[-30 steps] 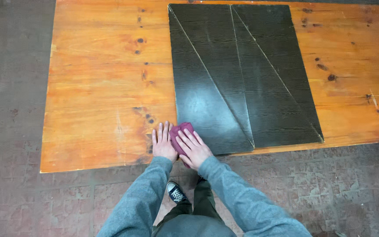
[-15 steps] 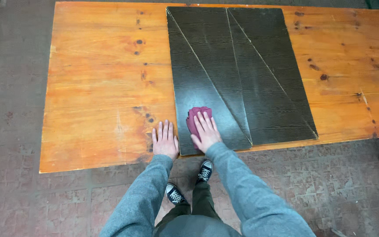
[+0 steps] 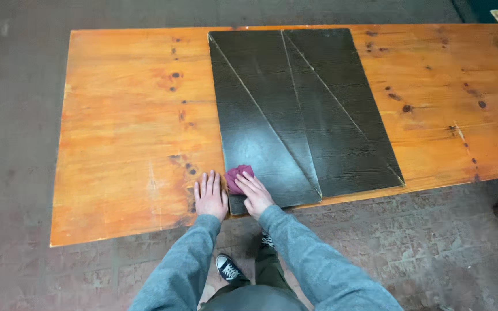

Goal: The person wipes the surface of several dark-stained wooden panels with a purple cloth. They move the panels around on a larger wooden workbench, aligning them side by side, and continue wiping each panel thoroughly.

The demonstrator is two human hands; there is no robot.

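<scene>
Change: my right hand and the cloth have slid back toward the near left corner of the dark panel; half a second ago they were further in on the panel's face. My left hand has stayed where it was, just off the panel's left edge.
Dark panel: a flat rectangular board, near-black, with a fine wood-grain texture and thin pale lines that cut it into long triangles. It lies flat on the bench, its near edge close to the bench's near edge.
Cloth: small, crumpled, dark red, soft-looking. It sits on the panel's near left corner, partly under my right fingers.
Right fingers: stretched out nearly flat and close together, pressing down on the cloth rather than closing round it; the fingertips rest on the cloth, the palm toward the panel's near edge.
Left fingers: spread flat and open on the bare bench, just left of the panel's near left corner, holding nothing.
Bench: broad orange-varnished pine planks, glossy, with dark knots, reaching well beyond the panel on both sides.
Sleeves: grey knit sleeves on both arms.
Floor: worn grey paving below the panel's near side; my dark shoe with a white toe stands there.
</scene>
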